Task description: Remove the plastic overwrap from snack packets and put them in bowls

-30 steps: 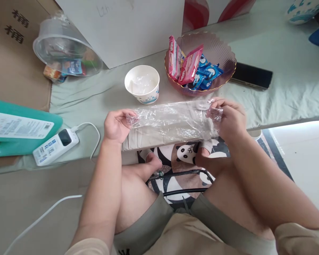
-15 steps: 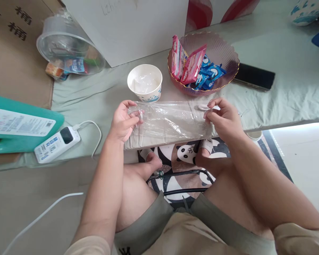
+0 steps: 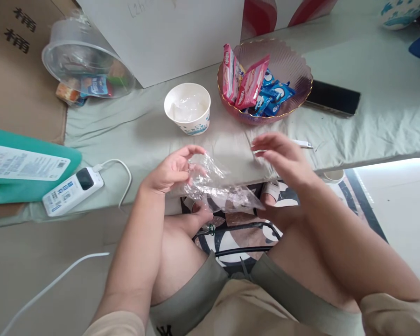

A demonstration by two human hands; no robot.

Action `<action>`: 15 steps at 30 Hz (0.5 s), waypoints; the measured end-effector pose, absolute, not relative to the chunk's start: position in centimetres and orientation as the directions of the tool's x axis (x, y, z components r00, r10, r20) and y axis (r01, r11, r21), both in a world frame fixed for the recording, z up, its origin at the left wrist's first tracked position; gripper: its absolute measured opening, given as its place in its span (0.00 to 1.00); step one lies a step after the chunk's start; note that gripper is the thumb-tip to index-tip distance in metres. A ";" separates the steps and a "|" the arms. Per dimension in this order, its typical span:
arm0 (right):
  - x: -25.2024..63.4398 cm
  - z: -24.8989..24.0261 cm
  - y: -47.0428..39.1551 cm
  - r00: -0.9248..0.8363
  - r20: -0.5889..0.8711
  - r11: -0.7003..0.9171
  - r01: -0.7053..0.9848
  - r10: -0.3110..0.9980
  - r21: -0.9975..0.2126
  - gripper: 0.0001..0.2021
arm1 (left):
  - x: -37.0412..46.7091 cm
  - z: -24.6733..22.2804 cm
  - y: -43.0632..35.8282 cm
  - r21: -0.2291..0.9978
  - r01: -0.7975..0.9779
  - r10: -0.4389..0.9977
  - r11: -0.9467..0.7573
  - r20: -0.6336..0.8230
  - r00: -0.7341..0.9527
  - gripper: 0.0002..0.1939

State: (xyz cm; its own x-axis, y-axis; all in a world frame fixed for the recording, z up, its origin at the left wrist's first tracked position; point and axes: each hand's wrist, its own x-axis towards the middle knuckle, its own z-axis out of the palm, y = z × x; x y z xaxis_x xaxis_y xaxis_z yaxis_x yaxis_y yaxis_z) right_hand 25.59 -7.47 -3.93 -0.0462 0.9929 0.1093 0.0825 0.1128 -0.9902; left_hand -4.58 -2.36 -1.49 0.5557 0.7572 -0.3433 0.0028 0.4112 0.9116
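Note:
A crumpled clear plastic bag (image 3: pixel 227 193) hangs from my left hand (image 3: pixel 177 169), whose fingers are closed on one end of it at the table's front edge. The bag's other end droops free over the edge. My right hand (image 3: pixel 280 156) is off the bag, fingers apart and holding nothing. A small white clipper-like item (image 3: pixel 303 143) lies on the cloth just beyond my right hand. Behind my left hand stands a white paper bowl (image 3: pixel 192 125) with clear plastic inside.
A pink glass bowl (image 3: pixel 301 70) holds pink and blue snack packs, beside a black phone (image 3: pixel 334 98). To the left are a green jug (image 3: pixel 38 156), a white power strip (image 3: pixel 73 191) with a cable, and a tipped clear tub (image 3: pixel 87 60). A white box (image 3: pixel 168 42) stands behind.
My right hand has let go of the bag, which has gone from stretched flat to crumpled and drooping. The small white item has left my right hand and lies on the cloth.

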 end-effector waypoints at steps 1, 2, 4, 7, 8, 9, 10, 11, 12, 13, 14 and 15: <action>24.8 -3.9 -7.6 -0.167 0.051 0.059 0.040 0.985 -0.997 0.21 | -4.1 -1.4 -2.6 0.904 0.021 0.715 0.427 -0.352 0.604 0.29; 24.0 -3.8 -7.8 -0.274 -0.002 0.006 0.031 0.962 -1.000 0.26 | -3.7 -1.4 -2.8 0.899 0.036 0.679 0.436 -0.355 0.643 0.28; 22.6 -3.5 -8.1 -0.436 -0.086 -0.049 0.096 0.896 -0.994 0.29 | -3.1 -1.3 -3.1 0.899 0.049 0.637 0.436 -0.347 0.689 0.26; 21.6 -2.6 -8.5 -0.579 -0.153 -0.006 0.249 0.801 -0.969 0.10 | -3.0 -1.3 -3.3 0.897 0.038 0.626 0.440 -0.337 0.703 0.31; 21.6 -2.3 -8.6 -0.585 -0.145 0.016 0.262 0.798 -0.965 0.04 | -3.1 -1.3 -3.2 0.892 0.028 0.636 0.450 -0.342 0.692 0.35; 21.6 -2.1 -8.6 -0.571 -0.128 0.021 0.247 0.811 -0.969 0.04 | -3.2 -1.2 -3.1 0.887 0.007 0.657 0.462 -0.347 0.669 0.39; 21.7 -2.0 -8.6 -0.539 -0.109 0.006 0.208 0.835 -0.978 0.05 | -3.2 -1.2 -3.0 0.881 -0.025 0.687 0.473 -0.351 0.636 0.43; 21.8 -1.9 -8.5 -0.489 -0.094 -0.022 0.150 0.867 -0.988 0.06 | -3.2 -1.3 -2.9 0.874 -0.071 0.723 0.481 -0.349 0.596 0.46; 21.9 -2.0 -8.4 -0.429 -0.089 -0.057 0.087 0.899 -0.995 0.07 | -3.0 -1.3 -2.9 0.865 -0.122 0.753 0.486 -0.343 0.562 0.47; 21.9 -2.1 -8.3 -0.363 -0.097 -0.094 0.028 0.927 -0.995 0.08 | -2.6 -1.4 -2.9 0.854 -0.175 0.771 0.491 -0.332 0.543 0.47; 21.8 -2.2 -8.1 -0.291 -0.112 -0.124 -0.024 0.950 -0.992 0.10 | -2.1 -1.6 -3.0 0.840 -0.216 0.776 0.498 -0.321 0.544 0.47; 21.7 -2.4 -8.0 -0.217 -0.126 -0.143 -0.067 0.968 -0.987 0.11 | -1.4 -1.9 -3.1 0.828 -0.233 0.765 0.510 -0.312 0.564 0.47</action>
